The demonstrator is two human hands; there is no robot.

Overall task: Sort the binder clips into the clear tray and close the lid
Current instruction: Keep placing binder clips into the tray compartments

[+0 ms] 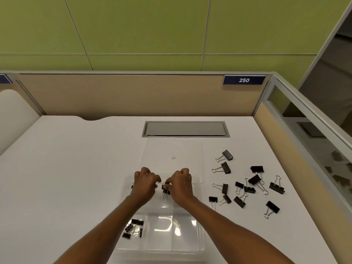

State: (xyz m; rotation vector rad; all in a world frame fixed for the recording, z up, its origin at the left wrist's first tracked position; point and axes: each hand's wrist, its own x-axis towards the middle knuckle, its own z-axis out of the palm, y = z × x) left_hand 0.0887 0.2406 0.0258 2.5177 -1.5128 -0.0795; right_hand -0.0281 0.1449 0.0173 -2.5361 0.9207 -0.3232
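While the grip of the right hand (181,184) is pinching a binder clip (165,188) above the far end of the clear tray (203,234), the left hand (145,185) curling beside it with its hold unclear, a slip is risking a wrong-compartment drop.

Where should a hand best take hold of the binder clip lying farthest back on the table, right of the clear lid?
Probably by its black body, coming from above with thumb and finger across the two flat sides. The body is the bulky part; the thin wire handles point left toward the lid and lie low on the table.
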